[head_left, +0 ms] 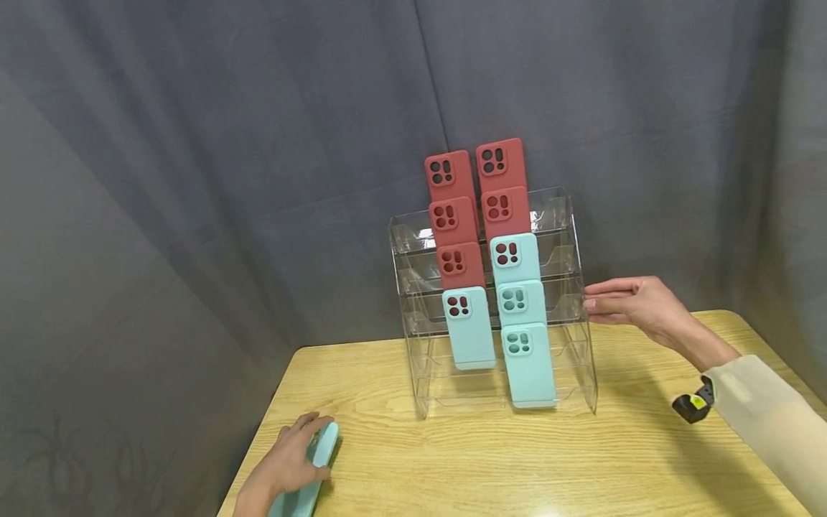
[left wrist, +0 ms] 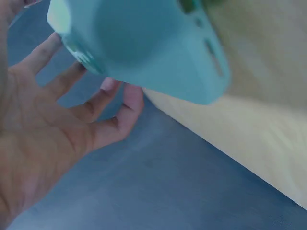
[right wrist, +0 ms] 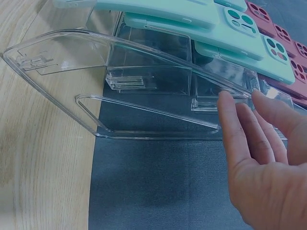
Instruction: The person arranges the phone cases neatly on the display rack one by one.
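At the table's left front, my left hand point(head_left: 287, 459) holds a mint phone case point(head_left: 326, 444) tilted, thumb on one side and fingers on the other. Up close in the left wrist view, the fingers point(left wrist: 129, 100) meet the edge of that mint case point(left wrist: 144, 43). A clear acrylic display rack point(head_left: 423, 388) stands on the table with two columns of phone cases. My right hand point(head_left: 636, 305) is at its right side, fingers fairly straight. In the right wrist view, the thumb and fingertips are by the rack's side edge point(right wrist: 158, 55); firm contact is hard to tell.
The rack's left column has three red cases point(head_left: 452, 219) above a mint case point(head_left: 470, 334). Its right column has two red cases point(head_left: 502, 165) above three mint cases point(head_left: 530, 370). The wooden table point(head_left: 400, 467) ends at a grey curtain point(head_left: 291, 143) behind and on the left.
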Available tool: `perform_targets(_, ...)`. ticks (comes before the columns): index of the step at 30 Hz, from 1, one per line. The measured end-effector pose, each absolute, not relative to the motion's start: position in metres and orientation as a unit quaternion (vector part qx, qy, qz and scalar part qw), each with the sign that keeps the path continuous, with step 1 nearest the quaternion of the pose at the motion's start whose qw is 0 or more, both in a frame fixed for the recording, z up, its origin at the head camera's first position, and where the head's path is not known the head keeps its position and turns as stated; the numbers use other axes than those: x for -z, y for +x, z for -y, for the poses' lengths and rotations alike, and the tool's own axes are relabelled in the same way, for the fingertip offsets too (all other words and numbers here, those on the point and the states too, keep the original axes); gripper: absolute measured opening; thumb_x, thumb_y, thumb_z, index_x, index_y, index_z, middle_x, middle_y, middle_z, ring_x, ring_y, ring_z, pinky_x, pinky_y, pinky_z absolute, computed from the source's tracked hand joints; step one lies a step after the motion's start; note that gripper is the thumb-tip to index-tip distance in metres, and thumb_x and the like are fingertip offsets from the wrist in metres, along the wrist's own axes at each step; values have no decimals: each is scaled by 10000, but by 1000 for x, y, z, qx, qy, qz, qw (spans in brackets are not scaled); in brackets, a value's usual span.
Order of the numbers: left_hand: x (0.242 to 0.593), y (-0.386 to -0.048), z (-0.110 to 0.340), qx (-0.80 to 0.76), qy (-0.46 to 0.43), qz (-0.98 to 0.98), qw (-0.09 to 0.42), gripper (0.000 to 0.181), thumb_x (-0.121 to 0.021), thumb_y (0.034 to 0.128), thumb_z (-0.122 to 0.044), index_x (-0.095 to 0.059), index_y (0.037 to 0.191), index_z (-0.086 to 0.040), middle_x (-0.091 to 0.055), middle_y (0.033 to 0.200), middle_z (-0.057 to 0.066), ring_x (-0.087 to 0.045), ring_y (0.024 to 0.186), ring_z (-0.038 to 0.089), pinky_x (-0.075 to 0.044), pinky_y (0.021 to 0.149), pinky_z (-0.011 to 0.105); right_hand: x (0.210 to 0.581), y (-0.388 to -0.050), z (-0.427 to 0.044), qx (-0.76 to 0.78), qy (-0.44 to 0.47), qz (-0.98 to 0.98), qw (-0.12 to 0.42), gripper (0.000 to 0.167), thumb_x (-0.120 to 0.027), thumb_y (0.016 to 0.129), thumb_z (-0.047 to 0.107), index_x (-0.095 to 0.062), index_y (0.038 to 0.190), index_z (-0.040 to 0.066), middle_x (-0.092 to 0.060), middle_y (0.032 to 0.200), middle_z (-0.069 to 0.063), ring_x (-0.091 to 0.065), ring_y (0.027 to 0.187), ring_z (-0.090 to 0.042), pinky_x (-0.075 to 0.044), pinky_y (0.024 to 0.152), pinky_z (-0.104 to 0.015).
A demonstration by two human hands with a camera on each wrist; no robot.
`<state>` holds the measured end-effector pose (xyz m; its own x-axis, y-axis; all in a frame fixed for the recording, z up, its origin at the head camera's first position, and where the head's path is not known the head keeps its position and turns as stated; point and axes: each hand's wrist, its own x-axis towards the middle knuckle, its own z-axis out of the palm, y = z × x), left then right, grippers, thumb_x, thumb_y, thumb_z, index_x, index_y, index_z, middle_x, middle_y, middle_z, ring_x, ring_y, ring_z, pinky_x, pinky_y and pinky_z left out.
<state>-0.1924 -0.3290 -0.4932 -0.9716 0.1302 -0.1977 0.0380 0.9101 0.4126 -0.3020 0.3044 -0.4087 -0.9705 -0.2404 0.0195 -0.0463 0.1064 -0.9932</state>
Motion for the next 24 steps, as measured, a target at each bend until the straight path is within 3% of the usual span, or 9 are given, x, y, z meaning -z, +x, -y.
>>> perform_targets(4,477,-197,297,-180,82,-979,55,852,-871,792,-234,-496,1558,-227,-393,1656,176,-466,1411,521,-573,937,637,408,-303,-305,666,-96,-736,77,542,-769,959,74,-555,1409,-140,-808,1072,103,-798,975,-127,-676,895,-305)
perform_targets(8,458,-200,260,-150,113,-982,-5,855,-807,777,-256,-475,1565,-260,-399,1657,149,-520,1384,430,-585,817,477,408,-303,-305,662,-93,-739,80,588,-770,962,87,-518,1433,-159,-807,1069,109,-795,978,-118,-675,896,-297)
perform_targets(12,441,-202,221,-131,144,-979,-64,848,-777,793,-283,-450,1576,-251,-404,1649,137,-534,1368,399,-592,734,470,409,-302,-306,655,-90,-746,78,614,-776,962,109,-506,1442,-163,-806,1068,116,-794,984,-117,-674,895,-289)
perform_targets(18,431,-210,167,-121,180,-968,-126,832,-734,822,-368,-432,1582,-221,-400,1653,144,-510,1411,398,-621,749,542,408,-302,-306,653,-93,-748,76,626,-778,962,118,-498,1445,-165,-804,1068,118,-791,988,-108,-673,894,-287)
perform_targets(24,432,-221,123,-102,209,-954,-190,830,-733,834,-354,-412,1585,-199,-402,1646,177,-523,1393,412,-639,741,559,408,-302,-305,648,-84,-753,78,621,-788,958,144,-521,1439,-145,-803,1062,122,-794,987,-115,-673,907,-300)
